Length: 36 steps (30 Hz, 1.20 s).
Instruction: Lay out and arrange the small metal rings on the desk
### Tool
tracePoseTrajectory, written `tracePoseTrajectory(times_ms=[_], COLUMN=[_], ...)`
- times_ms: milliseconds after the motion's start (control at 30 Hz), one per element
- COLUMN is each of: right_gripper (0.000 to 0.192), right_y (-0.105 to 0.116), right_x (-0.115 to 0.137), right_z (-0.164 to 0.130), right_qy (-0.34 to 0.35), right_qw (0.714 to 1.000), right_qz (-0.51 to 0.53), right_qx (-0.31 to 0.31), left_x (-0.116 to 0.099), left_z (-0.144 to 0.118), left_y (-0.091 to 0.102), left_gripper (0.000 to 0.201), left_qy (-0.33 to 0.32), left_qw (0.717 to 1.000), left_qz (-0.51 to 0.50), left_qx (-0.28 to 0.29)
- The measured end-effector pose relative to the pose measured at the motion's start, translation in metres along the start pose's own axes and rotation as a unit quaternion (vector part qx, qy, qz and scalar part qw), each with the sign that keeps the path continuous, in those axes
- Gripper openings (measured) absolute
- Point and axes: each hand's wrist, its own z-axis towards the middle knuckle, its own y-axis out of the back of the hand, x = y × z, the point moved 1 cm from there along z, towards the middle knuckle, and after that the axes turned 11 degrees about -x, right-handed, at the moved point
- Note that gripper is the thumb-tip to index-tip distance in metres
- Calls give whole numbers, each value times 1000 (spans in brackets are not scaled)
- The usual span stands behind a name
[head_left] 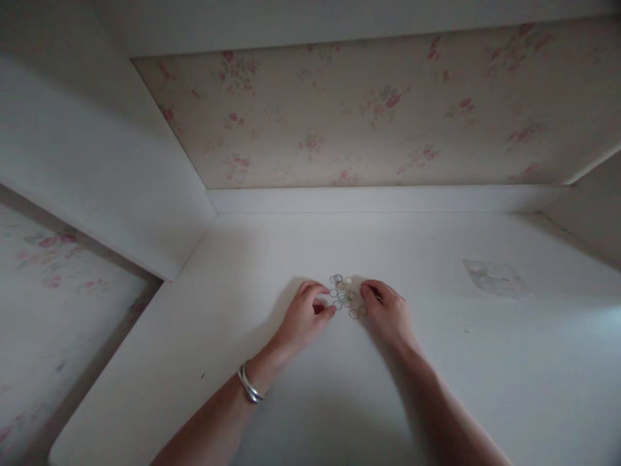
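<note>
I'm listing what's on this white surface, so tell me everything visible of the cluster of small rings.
The cluster of small rings is made up of thin, round loops, mostly greyish, some paler, with the white showing through their centres. They are too small to tell the material. They lie loosely on the white surface, between the left hand and the right hand; several overlap in the middle, while two sit at the near right edge. Whether either hand touches a ring cannot be made out.

Rings (344,297): smooth, metal-looking | bangle (251,387), left: polished, glossy metal | tabletop (301,246): smooth, matt | packet (497,279), right: see-through, plastic-looking film | wallpaper (339,123), far: matt printed paper | panel (107,162), left: smooth, matt
</note>
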Motion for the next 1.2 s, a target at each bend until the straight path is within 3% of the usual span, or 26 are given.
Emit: tracePoseTrajectory(times_ms=[267, 500, 667, 767, 933, 1067, 1200], right_gripper=[33, 31, 32, 33, 31, 27, 28], right_y=[8, 13, 9, 12, 20, 19, 16], right_x=[3, 18, 20, 16, 4, 2, 9], right_z=[-5, -18, -16, -14, -7, -5, -9], right_qy=[-8, 68, 47, 23, 69, 120, 182], right_qw=[999, 996, 994, 997, 994, 982, 971], right_qz=[6, -31, 54, 64, -39, -139, -155], right_qx=[-32, 56, 77, 27, -77, -42, 1], left_x=[3, 3, -7, -15, -16, -6, 0], left_z=[-7, -1, -10, -19, -23, -16, -11], left_y=[-4, -2, -3, -6, -11, -13, -14], left_gripper=[18, 11, 15, 18, 27, 31, 34], left_qy=[-57, -74, -156, -222, -274, -255, -242], left_qw=[997, 996, 984, 966, 937, 937, 941], left_qz=[48, 43, 84, 131, 213, 236, 238], left_qx=[-20, -22, -9, 18, 43, 28, 9])
